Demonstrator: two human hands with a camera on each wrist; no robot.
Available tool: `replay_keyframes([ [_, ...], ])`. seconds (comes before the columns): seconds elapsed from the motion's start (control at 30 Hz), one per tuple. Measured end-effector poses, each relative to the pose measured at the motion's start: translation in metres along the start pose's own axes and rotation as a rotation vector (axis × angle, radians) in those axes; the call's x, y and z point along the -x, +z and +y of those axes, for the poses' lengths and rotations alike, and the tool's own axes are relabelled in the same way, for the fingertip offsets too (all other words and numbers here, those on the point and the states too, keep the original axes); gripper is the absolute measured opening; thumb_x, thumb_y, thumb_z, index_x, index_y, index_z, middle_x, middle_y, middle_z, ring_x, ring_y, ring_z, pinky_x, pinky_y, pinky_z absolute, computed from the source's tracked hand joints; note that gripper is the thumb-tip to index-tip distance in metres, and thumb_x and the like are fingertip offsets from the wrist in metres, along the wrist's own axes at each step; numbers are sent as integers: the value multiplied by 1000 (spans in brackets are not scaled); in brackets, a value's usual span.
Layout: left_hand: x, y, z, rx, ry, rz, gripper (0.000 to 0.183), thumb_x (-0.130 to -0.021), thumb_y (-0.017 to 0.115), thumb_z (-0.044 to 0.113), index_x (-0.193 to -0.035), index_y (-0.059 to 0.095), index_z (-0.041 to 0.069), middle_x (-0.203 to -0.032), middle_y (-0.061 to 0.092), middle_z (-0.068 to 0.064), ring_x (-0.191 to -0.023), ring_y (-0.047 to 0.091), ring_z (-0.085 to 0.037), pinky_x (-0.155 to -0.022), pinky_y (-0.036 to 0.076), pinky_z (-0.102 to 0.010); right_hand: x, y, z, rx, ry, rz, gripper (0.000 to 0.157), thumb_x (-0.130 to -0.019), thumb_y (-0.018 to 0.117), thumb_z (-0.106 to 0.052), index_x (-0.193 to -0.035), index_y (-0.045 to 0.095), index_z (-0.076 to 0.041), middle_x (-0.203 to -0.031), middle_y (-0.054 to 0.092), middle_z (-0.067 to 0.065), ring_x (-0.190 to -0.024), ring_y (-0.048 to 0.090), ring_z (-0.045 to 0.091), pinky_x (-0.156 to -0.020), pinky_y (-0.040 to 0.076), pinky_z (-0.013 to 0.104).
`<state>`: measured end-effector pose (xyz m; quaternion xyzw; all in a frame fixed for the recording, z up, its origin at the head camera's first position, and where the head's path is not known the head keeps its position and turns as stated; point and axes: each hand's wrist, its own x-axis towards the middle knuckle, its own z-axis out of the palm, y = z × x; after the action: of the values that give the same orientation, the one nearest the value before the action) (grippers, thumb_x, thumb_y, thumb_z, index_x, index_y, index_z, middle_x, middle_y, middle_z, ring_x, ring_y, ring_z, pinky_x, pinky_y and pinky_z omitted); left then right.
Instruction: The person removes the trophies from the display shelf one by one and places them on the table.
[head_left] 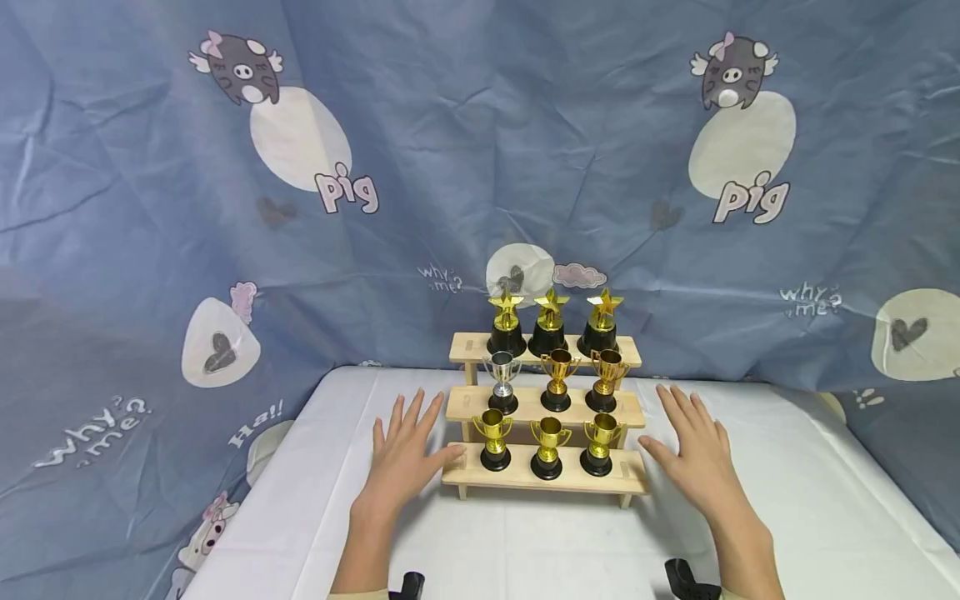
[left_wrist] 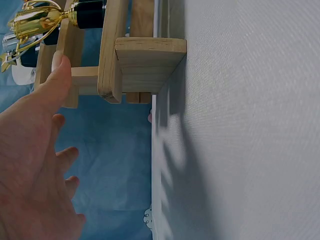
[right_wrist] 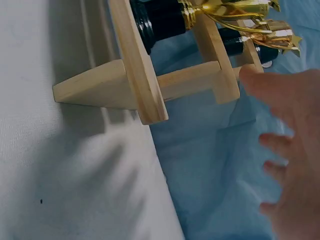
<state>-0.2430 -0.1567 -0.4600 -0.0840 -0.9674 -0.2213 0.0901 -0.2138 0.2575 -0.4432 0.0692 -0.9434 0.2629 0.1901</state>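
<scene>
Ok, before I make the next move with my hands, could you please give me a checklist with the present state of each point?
1. Three-tier pale wooden stand upright on the white cloth: ok.
2. Three gold star trophies with black bases upright, top tier: ok.
3. Silver cup with black base and two bronze-coloured cups with black bases upright, middle tier: ok.
4. Three gold cups with black bases upright, bottom tier: ok.
5. Left hand and right hand holding nothing: ok.
6. Left thumb not touching the stand: cannot tell.
</scene>
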Motion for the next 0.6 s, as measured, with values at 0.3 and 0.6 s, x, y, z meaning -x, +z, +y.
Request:
replay_keyframes([
  [0.3,-4,1,2,36,16,-16,87,-88,58,67,-157,11,44,-169,9,-3,-156,-4,-34,-117,-7,-68,-3,1,-1,-39,-112,126,80,-86,74,-20,-156,35,-20,-152,42,22,-140,34,49,-108,20,69],
  [0.6,-2,0,2,81,25,-34,86,-86,64,64,-157,18,45,-168,14,-4,-156,-2,-36,-115,-4,-70,-4,6,-5,-68,-145,163,79,-81,80,-15,-150,45,-25,-142,55,18,-129,49,42,-106,32,61],
])
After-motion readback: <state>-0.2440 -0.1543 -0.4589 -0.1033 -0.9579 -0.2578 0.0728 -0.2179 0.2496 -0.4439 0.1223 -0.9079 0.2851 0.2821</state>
